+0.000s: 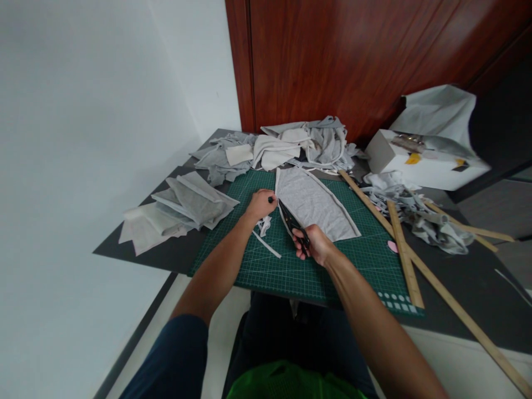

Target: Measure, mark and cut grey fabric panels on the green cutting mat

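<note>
Grey fabric panel (313,200) on the green mat (260,277), scissors (290,218) at its left edge

On the near side, a thin pale strip (267,245) lies left of the right hand (315,244), which is wrapped around the scissors' black handles. Farther along that edge, the left hand (261,204) is curled in; I cannot tell what its fingers grip. Behind the panel, a cloth heap (276,151) lies before reddish wood (332,61).
</note>
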Tool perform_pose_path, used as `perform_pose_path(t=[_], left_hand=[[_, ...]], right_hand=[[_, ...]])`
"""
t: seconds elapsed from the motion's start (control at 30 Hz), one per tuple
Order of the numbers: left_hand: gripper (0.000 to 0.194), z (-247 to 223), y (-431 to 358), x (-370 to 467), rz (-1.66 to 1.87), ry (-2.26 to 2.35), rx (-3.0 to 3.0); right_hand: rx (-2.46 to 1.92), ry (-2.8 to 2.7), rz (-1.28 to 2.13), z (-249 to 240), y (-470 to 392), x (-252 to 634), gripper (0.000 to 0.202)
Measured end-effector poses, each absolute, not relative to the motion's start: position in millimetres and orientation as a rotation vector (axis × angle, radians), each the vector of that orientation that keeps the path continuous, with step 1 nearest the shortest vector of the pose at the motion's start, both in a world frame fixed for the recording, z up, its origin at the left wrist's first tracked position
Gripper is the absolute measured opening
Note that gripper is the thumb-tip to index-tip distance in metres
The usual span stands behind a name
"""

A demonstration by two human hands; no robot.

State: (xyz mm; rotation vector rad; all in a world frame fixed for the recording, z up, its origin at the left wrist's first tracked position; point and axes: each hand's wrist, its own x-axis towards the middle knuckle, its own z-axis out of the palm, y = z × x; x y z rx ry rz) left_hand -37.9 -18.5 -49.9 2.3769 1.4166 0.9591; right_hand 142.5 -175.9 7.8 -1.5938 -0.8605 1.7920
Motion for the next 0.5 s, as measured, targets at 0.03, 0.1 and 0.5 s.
perform_pose_path(t=[0.03,0.1,0.5], left_hand=[[0.013,-50.1,-18.4,-38.0,0.963,1.414,2.373],[0.014,-50.8,-18.5,-38.2,0.975,1.413,2.363],[0.033,-34.4,9.5,-31.3,0.639,1.541,2.524]], right_hand=[[-1.587,-0.857,1.801,7.4,-173.8,142.3,0.028],[-1.575,-0.852,1.806,5.8,-169.4,141.8,0.026],[-1.573,-0.863,1.808,-2.0,-166.8,140.8,0.025]])
